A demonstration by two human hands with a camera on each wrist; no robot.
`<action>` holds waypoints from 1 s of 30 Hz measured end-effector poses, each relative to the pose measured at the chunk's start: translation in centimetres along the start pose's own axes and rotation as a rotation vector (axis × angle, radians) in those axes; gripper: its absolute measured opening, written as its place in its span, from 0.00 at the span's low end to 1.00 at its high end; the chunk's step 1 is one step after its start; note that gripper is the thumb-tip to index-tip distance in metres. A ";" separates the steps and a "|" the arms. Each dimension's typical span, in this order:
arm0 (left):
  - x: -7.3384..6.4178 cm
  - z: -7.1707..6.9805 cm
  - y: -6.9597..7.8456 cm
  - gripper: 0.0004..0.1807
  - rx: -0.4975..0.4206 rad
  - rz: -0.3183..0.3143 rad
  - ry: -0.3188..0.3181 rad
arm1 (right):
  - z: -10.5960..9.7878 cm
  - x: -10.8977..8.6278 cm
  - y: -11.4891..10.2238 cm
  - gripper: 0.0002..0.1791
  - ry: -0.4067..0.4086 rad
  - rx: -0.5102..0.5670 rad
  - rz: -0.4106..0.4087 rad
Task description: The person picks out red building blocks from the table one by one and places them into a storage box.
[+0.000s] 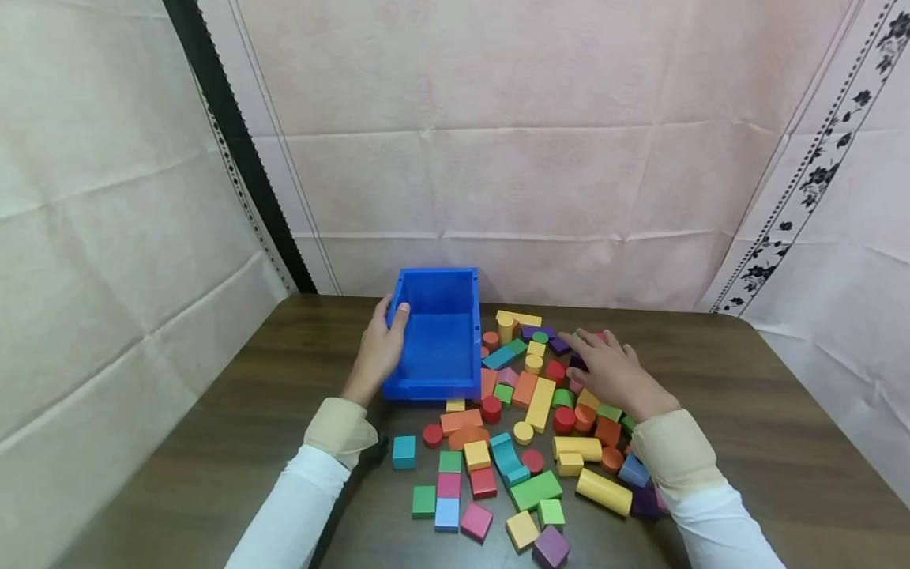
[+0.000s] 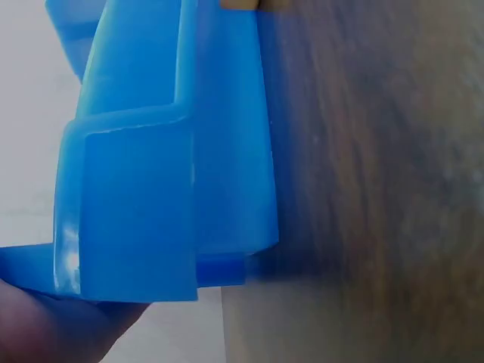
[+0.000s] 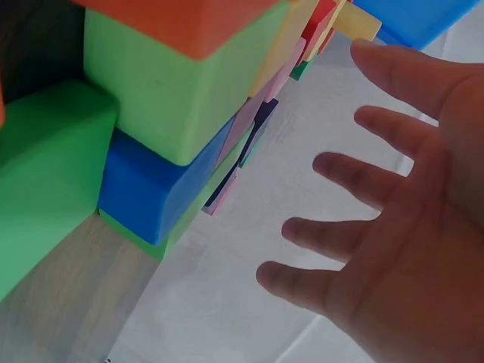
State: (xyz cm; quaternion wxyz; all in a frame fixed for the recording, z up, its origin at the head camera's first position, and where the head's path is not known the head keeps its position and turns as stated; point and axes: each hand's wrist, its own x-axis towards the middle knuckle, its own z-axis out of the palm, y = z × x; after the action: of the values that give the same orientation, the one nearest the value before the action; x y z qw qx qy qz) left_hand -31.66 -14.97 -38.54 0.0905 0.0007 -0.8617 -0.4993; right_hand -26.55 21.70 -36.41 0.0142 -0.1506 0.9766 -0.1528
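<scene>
The blue bin (image 1: 430,390) stands at the rear of the worktop (image 1: 249,435), with the blocks (image 1: 540,405) spread to its right and in front. The left hand (image 1: 380,352) grips the bin's left wall: thumb over the rim, fingers outside. This wall grip presumably steadies the bin while leaving its mouth unobstructed. Whether the base sits fully on the worktop cannot be told.

The right hand (image 1: 614,375) is over the right rear of the blocks. Its fingers (image 3: 355,178) are straight, widely spread and hold nothing; fingertip contact cannot be confirmed. The spread appears suited to spanning several blocks at once.

Most blocks lie on flat faces and should stay put. The large yellow cylinder (image 1: 604,491) lies on its side near the right forearm and could roll if nudged.
</scene>
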 end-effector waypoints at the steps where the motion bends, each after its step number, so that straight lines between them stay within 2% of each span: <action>1: 0.0 -0.1 0.0 0.45 -0.003 -0.009 -0.004 | 0.1 0.1 0.0 0.35 -0.006 -0.004 -0.006; 5: 0.2 -0.3 0.1 0.42 -0.030 -0.018 -0.019 | 0.5 0.8 -0.1 0.30 -0.030 -0.009 -0.034; 10: 0.3 -0.4 0.2 0.35 -0.135 -0.030 -0.035 | 0.9 1.5 -0.4 0.28 -0.036 0.024 -0.044; 19: -0.5 -0.3 0.2 0.32 -0.265 -0.145 -0.054 | 2.1 1.9 -0.8 0.24 -0.032 -0.052 -0.025; 24: -0.6 -0.1 0.2 0.31 -0.291 -0.160 -0.045 | 2.3 2.0 -0.7 0.22 -0.029 -0.074 -0.028; 30: -0.7 0.3 0.3 0.30 -0.315 -0.148 -0.009 | 2.3 2.2 -0.5 0.19 -0.014 -0.110 -0.062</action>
State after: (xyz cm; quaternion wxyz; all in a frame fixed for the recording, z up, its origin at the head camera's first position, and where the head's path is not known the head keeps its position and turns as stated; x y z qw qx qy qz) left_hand -31.01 -14.54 -38.53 0.0487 0.0475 -0.7709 -0.6333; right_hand -28.38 19.90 -38.42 0.0080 -0.1824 0.9783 -0.0984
